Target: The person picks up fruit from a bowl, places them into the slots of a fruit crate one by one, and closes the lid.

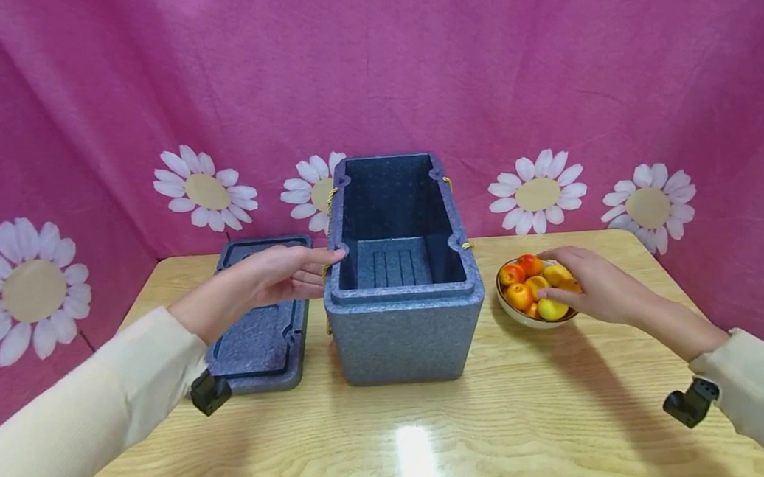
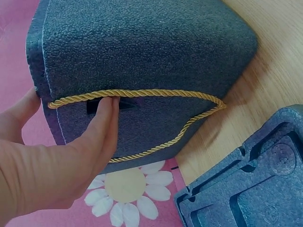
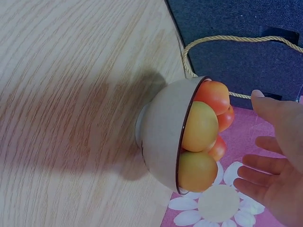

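Note:
A grey foam cooler box (image 1: 407, 340), lidless, stands on the table with a yellow rope handle (image 2: 142, 92) along its left side. My left hand (image 1: 278, 271) holds the box's left wall, thumb on the rim and fingers against the outside by the rope. At the right, my right hand (image 1: 594, 283) hovers over a white bowl (image 3: 163, 135) with a dark rim, thumb and fingers spread. Several small fruits, red-orange apples (image 3: 214, 97) and yellow ones (image 3: 198, 171), fill the bowl. The right wrist view shows a gap between fingers and fruit.
The box's grey lid (image 1: 250, 344) lies on the wooden table (image 1: 501, 422), left of the box. A pink curtain (image 1: 370, 62) with white daisies hangs behind and at both sides. The box's inside (image 1: 393, 260) shows a grooved floor.

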### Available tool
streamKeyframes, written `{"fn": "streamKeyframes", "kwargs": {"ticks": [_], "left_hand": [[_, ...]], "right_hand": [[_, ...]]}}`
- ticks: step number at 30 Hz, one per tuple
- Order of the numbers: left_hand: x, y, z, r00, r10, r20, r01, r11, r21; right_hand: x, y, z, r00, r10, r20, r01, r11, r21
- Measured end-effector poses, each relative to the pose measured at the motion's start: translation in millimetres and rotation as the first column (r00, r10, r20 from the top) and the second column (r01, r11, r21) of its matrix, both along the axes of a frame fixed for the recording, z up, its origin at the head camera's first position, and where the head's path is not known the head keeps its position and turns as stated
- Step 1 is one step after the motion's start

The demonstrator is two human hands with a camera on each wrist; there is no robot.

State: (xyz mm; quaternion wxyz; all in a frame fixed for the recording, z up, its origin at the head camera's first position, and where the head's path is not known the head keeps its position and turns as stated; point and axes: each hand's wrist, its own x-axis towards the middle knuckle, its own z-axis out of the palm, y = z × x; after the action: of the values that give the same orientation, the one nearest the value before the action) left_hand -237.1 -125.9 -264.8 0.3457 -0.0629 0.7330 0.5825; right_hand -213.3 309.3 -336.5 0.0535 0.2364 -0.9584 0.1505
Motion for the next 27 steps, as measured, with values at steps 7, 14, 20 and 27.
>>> {"fn": "streamKeyframes", "kwargs": {"ticks": [7,14,20,27], "left_hand": [[0.6,0.1,-1.3,1.000,-0.004,-0.011,0.004,1.000,0.010],[1.3,2.2,0.5,1.000,0.000,-0.020,-0.001,1.000,-0.015],[2.0,1.8,0.9,1.000,-0.001,-0.031,0.000,1.000,-0.026],[3.2,1.5,-0.3,0.999,0.012,-0.039,-0.013,1.000,-0.018]], "right_hand": [[-0.1,4,-3.1,0.999,0.044,-0.023,-0.043,0.999,0.019],[3.0,5,-7.0,0.994,0.092,-0.055,-0.090,0.995,0.049],[5.1,8,-11.5,0.983,0.148,-0.110,-0.140,0.987,0.078],[6.9,8,-17.7,0.975,0.187,-0.116,-0.175,0.979,0.108]]}}
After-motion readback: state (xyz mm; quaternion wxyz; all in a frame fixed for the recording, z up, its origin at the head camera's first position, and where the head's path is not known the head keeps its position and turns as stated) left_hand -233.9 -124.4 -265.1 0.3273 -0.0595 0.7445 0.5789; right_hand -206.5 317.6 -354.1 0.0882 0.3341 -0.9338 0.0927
